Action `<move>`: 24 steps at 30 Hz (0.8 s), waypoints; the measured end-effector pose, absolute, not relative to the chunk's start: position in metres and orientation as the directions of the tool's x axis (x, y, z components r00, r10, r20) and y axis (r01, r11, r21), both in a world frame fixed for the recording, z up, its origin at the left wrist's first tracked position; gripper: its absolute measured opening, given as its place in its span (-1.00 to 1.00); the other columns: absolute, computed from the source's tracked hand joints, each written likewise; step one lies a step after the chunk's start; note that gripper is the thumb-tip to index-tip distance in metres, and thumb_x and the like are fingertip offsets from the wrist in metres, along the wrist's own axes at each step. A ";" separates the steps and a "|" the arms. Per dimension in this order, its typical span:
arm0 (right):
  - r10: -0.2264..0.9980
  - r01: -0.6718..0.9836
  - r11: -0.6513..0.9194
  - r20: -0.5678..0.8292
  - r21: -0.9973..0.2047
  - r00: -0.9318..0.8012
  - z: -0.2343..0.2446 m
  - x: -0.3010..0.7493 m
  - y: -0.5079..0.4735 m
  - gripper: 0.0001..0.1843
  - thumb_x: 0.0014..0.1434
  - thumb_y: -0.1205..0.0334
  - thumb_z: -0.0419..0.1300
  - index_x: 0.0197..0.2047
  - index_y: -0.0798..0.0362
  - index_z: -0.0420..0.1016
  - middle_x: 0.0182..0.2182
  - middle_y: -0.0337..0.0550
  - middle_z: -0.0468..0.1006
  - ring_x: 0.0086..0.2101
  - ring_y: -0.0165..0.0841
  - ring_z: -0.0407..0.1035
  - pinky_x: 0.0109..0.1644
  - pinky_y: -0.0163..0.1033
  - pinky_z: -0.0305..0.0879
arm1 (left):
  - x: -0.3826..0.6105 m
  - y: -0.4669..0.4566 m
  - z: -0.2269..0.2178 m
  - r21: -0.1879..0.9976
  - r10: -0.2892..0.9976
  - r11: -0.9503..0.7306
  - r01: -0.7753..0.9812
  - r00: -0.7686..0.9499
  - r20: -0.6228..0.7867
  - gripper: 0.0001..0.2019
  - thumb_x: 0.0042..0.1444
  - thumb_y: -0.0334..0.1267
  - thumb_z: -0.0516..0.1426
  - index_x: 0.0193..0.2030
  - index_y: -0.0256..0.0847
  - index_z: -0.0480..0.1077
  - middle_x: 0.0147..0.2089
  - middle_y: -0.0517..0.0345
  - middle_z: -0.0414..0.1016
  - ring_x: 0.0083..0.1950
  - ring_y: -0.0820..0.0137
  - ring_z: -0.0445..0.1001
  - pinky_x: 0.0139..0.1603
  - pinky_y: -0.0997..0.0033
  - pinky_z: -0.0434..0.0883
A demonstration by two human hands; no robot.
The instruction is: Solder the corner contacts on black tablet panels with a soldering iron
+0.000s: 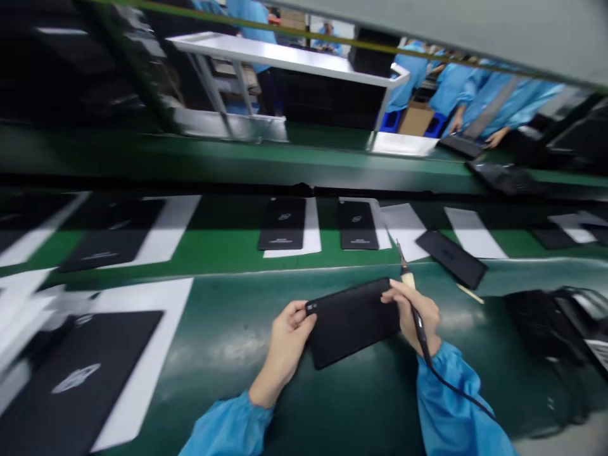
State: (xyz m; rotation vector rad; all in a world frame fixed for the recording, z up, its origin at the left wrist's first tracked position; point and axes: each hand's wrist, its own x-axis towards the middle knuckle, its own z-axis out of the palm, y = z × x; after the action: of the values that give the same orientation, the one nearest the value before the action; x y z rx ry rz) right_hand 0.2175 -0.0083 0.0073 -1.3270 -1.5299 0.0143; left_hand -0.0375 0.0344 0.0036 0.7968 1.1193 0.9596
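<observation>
Between my hands is a black tablet (354,324), tilted above the green bench, with a small camera spot at its upper left corner. My left hand (287,339) pinches its left end, thumb on the near face. At the opposite end, the fingertips of my right hand (413,313) press on the upper right corner. That same hand also grips a soldering iron (407,277), its metal tip pointing up and away and its black cord running down over the blue sleeve. Just beyond the right hand, another black tablet (451,258) lies at an angle.
A green conveyor belt (228,250) crosses behind the bench, carrying several black tablets (284,225) on white sheets. A large dark panel (80,386) lies at left on white paper. Dark cables and devices (546,326) sit at right. A thin pale stick (470,293) lies nearby. People in blue work beyond.
</observation>
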 end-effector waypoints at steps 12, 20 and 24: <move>0.695 0.919 -0.272 0.603 -0.285 0.392 -0.012 0.414 0.027 -0.83 0.18 0.22 0.16 -0.22 0.09 0.53 -0.26 0.09 0.59 -0.12 -0.07 0.40 -0.01 0.02 0.32 | -0.041 0.040 0.006 0.889 0.899 0.424 -0.174 0.196 -0.391 -0.54 -0.24 -0.01 0.40 -0.25 -0.20 0.40 -0.39 0.14 0.64 -0.45 0.42 0.48 -0.44 0.55 0.35; 0.707 0.947 -0.024 0.664 -0.321 0.243 0.000 0.372 0.045 -0.82 0.29 0.20 0.10 -0.14 0.06 0.50 0.06 0.15 0.51 0.02 -0.12 0.40 0.15 0.03 0.32 | -0.040 0.040 0.009 0.897 0.899 0.410 -0.165 0.236 -0.368 -0.56 -0.20 0.02 0.39 -0.26 -0.18 0.41 -0.32 0.09 0.66 -0.35 0.33 0.56 -0.38 0.50 0.40; 0.764 0.900 0.272 0.645 -0.341 0.014 -0.010 0.280 0.036 -0.77 0.37 0.28 0.01 -0.07 0.03 0.49 0.03 0.07 0.55 0.01 -0.23 0.47 0.11 -0.09 0.40 | -0.043 0.038 0.007 0.895 0.886 0.412 -0.172 0.305 -0.349 -0.59 -0.12 0.00 0.37 -0.23 -0.17 0.40 -0.24 0.07 0.67 -0.31 0.33 0.57 -0.34 0.49 0.43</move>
State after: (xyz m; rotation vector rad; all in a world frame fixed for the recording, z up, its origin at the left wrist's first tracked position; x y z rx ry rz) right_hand 0.2804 0.0358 -0.0100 -1.5188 -1.7722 -0.2229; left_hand -0.0431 0.0384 0.0069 0.8719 1.0119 0.8325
